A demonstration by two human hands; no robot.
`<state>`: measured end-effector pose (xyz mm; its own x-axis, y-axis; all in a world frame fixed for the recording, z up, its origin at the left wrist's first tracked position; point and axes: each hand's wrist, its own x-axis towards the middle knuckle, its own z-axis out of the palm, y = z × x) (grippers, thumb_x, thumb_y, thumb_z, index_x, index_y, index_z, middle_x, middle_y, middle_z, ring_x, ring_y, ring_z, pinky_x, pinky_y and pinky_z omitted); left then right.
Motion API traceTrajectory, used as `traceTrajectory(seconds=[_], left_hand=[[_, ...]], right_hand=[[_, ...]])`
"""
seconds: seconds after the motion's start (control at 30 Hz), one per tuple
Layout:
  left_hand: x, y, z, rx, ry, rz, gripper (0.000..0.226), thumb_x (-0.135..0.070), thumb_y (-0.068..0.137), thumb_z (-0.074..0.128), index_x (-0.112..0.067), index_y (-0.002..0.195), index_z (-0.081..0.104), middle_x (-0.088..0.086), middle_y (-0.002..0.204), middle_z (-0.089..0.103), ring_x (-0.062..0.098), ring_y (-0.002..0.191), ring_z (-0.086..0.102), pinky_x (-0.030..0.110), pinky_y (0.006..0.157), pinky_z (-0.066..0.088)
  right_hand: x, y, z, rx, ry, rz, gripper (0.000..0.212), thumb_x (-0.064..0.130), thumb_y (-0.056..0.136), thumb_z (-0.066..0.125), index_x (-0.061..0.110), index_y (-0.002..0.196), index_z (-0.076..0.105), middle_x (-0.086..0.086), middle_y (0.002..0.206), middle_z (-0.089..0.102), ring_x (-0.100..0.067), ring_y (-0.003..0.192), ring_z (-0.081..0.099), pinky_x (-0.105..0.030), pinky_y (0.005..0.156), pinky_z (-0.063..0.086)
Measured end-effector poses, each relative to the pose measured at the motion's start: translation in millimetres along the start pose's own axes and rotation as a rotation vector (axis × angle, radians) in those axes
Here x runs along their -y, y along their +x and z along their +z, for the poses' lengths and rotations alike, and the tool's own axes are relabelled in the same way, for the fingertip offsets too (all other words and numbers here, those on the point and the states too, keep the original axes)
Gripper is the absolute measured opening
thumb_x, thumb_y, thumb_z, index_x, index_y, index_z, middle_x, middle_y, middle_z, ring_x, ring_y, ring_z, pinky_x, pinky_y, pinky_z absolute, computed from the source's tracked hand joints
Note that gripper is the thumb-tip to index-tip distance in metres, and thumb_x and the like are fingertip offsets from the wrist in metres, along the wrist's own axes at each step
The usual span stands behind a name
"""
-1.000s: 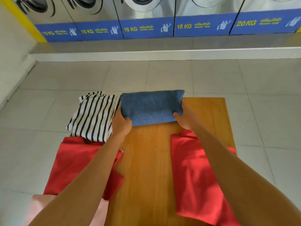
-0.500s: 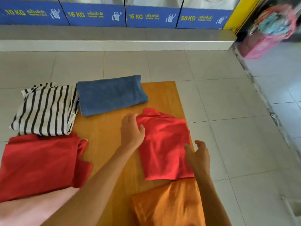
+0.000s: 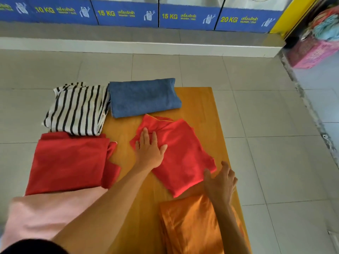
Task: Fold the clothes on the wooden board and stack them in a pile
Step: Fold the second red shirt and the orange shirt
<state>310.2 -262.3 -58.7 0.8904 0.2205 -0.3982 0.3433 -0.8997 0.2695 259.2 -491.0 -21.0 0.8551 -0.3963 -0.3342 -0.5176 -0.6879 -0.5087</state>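
A wooden board (image 3: pixel 201 107) lies on the tiled floor. At its far end sits a folded blue cloth (image 3: pixel 144 97), with a folded black-and-white striped garment (image 3: pixel 78 109) to its left. A folded red garment (image 3: pixel 183 154) lies skewed in the middle of the board. My left hand (image 3: pixel 149 149) rests flat on its left part, fingers spread. My right hand (image 3: pixel 221 182) is open at its near right corner, touching the edge. A dark red garment (image 3: pixel 69 162) lies at the left, a pink one (image 3: pixel 45 217) nearer me, and an orange one (image 3: pixel 192 226) at the near right.
Washing machines with blue labels (image 3: pixel 126 13) line the back wall behind a raised step (image 3: pixel 146 46). A pink laundry basket (image 3: pixel 311 52) full of clothes stands at the far right. Grey floor tiles surround the board.
Both hands left the blue cloth at the board's far end and came to the red garment in the middle. The garment has turned askew, and my view swung right.
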Motion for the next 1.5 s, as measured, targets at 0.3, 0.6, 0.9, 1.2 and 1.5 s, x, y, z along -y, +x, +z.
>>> traceTrajectory(seconds=[0.3,0.6,0.9,1.2,1.5], left_hand=[[46.0,-45.2,-14.0,-0.017,-0.23,-0.341,0.081,-0.04,0.096,0.041,-0.018,0.155,-0.01,0.026,0.16,-0.013,0.04,0.149,-0.001,0.052,0.12,0.01],[67.5,-27.4,-11.9,-0.018,-0.014,-0.064,0.064,-0.045,0.102,0.023,-0.027,0.155,-0.006,0.016,0.164,-0.006,0.032,0.151,-0.005,0.052,0.12,0.008],[66.3,-21.4,-23.2,0.087,-0.076,-0.124,0.073,-0.044,0.099,0.036,-0.027,0.155,-0.007,0.019,0.163,-0.009,0.035,0.15,-0.008,0.053,0.121,0.004],[49.7,-134.0,-19.5,0.05,-0.458,0.096,0.066,-0.031,0.095,0.055,-0.021,0.152,0.024,0.005,0.13,0.061,0.013,0.097,0.061,0.031,0.084,0.045],[14.0,-224.3,84.2,0.057,-0.013,0.646,0.058,-0.046,0.099,0.034,-0.023,0.153,0.028,0.012,0.162,0.019,0.028,0.149,0.018,0.049,0.118,0.015]], right_hand=[[76.3,-34.0,81.7,0.343,-0.192,-0.34,0.074,0.058,0.1,0.037,0.026,0.162,0.011,-0.012,0.169,0.002,-0.034,0.155,0.006,-0.056,0.122,0.015],[115.0,43.4,98.9,0.305,-0.425,-0.556,0.072,0.053,0.101,0.037,0.027,0.162,0.006,-0.01,0.17,-0.005,-0.028,0.156,-0.005,-0.064,0.119,0.005],[120.3,50.0,85.7,0.401,-0.399,-0.517,0.074,0.053,0.099,0.043,0.032,0.161,0.007,-0.007,0.17,-0.006,-0.027,0.156,-0.006,-0.067,0.118,0.004],[-21.9,-13.7,-9.9,0.077,-0.149,-0.175,0.05,0.038,0.094,0.061,0.023,0.141,0.053,-0.006,0.15,0.048,-0.035,0.136,0.041,-0.051,0.11,0.031],[-100.5,-99.0,42.1,0.082,-0.428,-0.073,0.069,0.059,0.102,0.022,0.032,0.16,-0.004,-0.015,0.169,-0.007,-0.035,0.155,-0.006,-0.059,0.123,0.001]])
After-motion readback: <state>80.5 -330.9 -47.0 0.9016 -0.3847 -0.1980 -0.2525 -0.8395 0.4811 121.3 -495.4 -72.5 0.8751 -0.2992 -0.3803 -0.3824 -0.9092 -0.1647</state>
